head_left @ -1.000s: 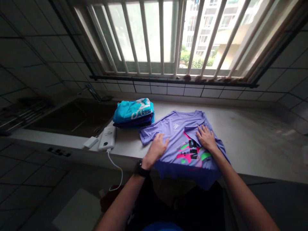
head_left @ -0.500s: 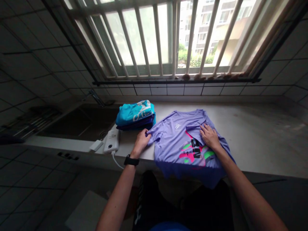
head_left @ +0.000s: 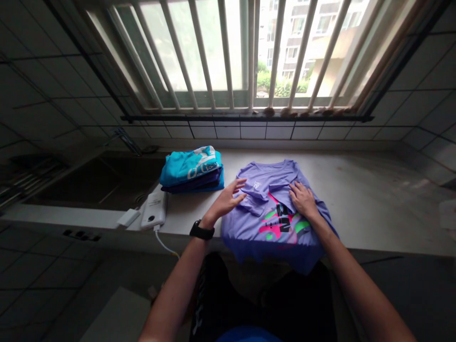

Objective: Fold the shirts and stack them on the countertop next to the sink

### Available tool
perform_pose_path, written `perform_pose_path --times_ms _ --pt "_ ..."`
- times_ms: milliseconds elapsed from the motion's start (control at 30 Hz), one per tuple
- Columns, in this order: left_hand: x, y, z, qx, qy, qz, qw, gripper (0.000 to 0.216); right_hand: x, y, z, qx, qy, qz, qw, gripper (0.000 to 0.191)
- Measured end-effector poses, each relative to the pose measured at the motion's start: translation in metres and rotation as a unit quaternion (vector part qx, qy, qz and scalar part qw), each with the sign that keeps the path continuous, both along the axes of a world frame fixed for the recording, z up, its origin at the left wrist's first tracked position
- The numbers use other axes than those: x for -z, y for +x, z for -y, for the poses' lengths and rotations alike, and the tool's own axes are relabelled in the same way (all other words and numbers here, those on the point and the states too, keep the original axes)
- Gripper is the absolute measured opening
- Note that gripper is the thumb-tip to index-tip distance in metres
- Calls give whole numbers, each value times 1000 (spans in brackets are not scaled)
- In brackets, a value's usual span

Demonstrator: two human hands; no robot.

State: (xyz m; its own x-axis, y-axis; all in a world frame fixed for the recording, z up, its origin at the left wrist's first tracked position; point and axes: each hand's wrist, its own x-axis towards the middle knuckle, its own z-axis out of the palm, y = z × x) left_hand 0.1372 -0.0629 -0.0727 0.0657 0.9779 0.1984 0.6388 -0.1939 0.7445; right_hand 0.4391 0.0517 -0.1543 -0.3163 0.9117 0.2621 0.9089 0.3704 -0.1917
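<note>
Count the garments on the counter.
3: the lavender T-shirt lying spread out, a turquoise garment topping the stack to its left, and a dark purple garment beneath that; more may be hidden in the stack.

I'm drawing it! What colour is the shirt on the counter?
The T-shirt is light purple with pink, green and black print; head view.

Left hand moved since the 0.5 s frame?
Yes: the left hand has moved rightward, away from the white power bank, further over the lavender T-shirt.
</note>
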Motion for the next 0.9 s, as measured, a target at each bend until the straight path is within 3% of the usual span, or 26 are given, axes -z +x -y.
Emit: perform_pose_path --times_ms 67,167,333,467,567,667,767,900 --pt "16 6 4 33 -24 -111 993 45 1 0 0 0 5 -7 1000 51" --pt "36 16 6 51 -40 -245 967 44 2 0 0 5 11 -10 1000 50" --pt "39 35 -7 7 -38 -347 937 47 -3 -4 1 20 -7 3 1000 50" --pt "33 46 -28 34 -7 -376 926 48 -6 -6 2 26 -19 10 999 49" --pt "40 52 -38 59 -2 -371 927 52 -7 -4 5 18 -6 8 1000 54" --pt "50 56 -41 32 7 -358 933 56 -9 -1 8 -61 7 20 998 57" --pt "55 57 -42 26 10 -351 936 58 -9 1 9 -180 -13 34 983 47" --pt "53 56 -43 30 -1 -355 934 59 -5 1 5 -197 -20 32 980 46"
